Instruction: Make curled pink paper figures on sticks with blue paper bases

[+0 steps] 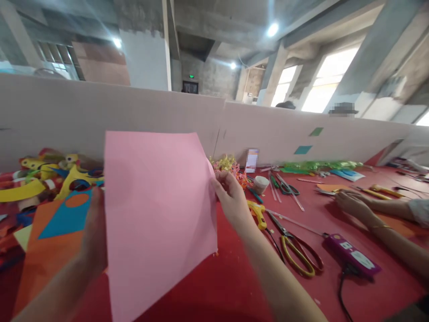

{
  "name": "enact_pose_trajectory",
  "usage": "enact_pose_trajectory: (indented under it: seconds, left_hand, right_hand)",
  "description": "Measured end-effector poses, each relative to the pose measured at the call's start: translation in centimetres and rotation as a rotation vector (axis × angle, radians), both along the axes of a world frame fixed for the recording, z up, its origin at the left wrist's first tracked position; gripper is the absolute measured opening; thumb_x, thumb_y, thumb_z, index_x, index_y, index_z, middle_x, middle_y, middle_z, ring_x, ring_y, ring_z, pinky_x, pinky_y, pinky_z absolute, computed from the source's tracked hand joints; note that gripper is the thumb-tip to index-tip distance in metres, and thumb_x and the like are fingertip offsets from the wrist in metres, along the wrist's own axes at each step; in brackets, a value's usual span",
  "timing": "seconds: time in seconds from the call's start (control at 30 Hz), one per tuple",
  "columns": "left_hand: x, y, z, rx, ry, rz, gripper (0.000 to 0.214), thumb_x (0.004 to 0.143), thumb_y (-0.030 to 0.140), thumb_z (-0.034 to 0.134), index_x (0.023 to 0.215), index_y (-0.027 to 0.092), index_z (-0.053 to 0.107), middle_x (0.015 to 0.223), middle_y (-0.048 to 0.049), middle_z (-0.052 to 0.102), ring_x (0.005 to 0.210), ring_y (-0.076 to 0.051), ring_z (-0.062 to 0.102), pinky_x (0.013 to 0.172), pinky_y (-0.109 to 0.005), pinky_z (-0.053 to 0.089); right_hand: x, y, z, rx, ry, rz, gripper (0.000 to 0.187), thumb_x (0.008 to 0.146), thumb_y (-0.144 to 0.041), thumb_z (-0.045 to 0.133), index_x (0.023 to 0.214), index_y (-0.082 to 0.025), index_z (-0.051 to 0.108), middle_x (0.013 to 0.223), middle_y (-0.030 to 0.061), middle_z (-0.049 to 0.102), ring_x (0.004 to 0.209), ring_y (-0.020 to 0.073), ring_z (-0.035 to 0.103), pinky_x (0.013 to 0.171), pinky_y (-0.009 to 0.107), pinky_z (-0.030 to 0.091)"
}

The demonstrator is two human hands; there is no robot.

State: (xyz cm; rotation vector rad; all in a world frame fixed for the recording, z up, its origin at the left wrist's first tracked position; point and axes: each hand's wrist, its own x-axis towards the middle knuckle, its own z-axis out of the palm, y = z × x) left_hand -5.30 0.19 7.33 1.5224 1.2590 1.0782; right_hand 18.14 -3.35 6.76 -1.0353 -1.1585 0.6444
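Observation:
A large sheet of pink paper is held up in front of me, above the red table. My right hand pinches its right edge between thumb and fingers, and the paper curls slightly there. At the sheet's left edge is my left hand, closed on it, with the fingers mostly hidden behind the paper. Under and beside my left forearm lie an orange sheet and a blue piece with an orange circle showing.
Right of my arm lie a yellow glue gun, scissors and a purple power strip. Colourful paper crafts pile up at left. A white cup stands behind. Another person's hands work at far right. A white partition borders the table.

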Motion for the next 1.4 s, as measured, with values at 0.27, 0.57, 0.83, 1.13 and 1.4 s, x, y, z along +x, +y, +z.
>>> enact_pose_trajectory:
  seconds: [0.27,0.57,0.83,1.13,1.4]
  left_hand:
    - [1.9,-0.2,0.3,-0.155,-0.04,-0.163,0.058,0.063,0.053,0.069,0.11,0.02,0.06,0.104,-0.0052,0.07,0.104,-0.029,0.06,0.085,-0.036,0.051]
    - [0.7,-0.6,0.7,-0.415,-0.075,-0.304,0.063,0.068,0.046,0.068,0.124,0.023,0.05,0.105,-0.0039,0.07,0.089,-0.025,0.067,0.072,-0.034,0.056]
    - [0.8,0.7,-0.2,-0.368,-0.042,-0.225,0.074,0.066,0.053,0.066,0.13,0.026,0.043,0.115,-0.0079,0.065,0.089,-0.025,0.067,0.066,-0.032,0.057]
    - [0.7,1.0,-0.6,-0.304,-0.02,-0.251,0.064,0.065,0.056,0.065,0.118,0.022,0.055,0.096,-0.0057,0.071,0.076,-0.022,0.068,0.056,-0.027,0.055]
    - [-0.3,1.4,-1.0,-0.299,0.144,-0.113,0.048,0.057,0.058,0.069,0.083,0.018,0.065,0.075,-0.0049,0.07,0.068,-0.023,0.067,0.049,-0.026,0.053]
  right_hand:
    - [1.4,1.0,-1.4,0.012,-0.098,-0.032,0.024,0.082,-0.043,0.051,0.078,-0.019,0.05,0.068,-0.0034,0.048,0.059,0.0097,0.044,0.052,0.021,0.036]
    - [3.0,1.5,-1.1,-0.156,0.358,0.213,0.035,0.076,-0.053,0.057,0.083,-0.019,0.057,0.062,-0.0046,0.049,0.051,0.0081,0.045,0.043,0.018,0.034]
    - [2.8,1.3,-0.8,0.068,0.089,-0.144,0.026,0.077,-0.044,0.059,0.075,-0.019,0.052,0.055,-0.0074,0.042,0.044,0.0062,0.036,0.039,0.018,0.03]
    - [2.7,1.7,-1.5,0.012,0.068,-0.213,0.028,0.077,-0.047,0.057,0.082,-0.019,0.053,0.057,-0.0071,0.041,0.045,0.0073,0.034,0.043,0.02,0.029]
    - [3.3,1.9,-1.5,0.038,0.061,-0.247,0.034,0.075,-0.053,0.057,0.074,-0.019,0.052,0.065,-0.003,0.048,0.058,0.0113,0.044,0.052,0.022,0.036]
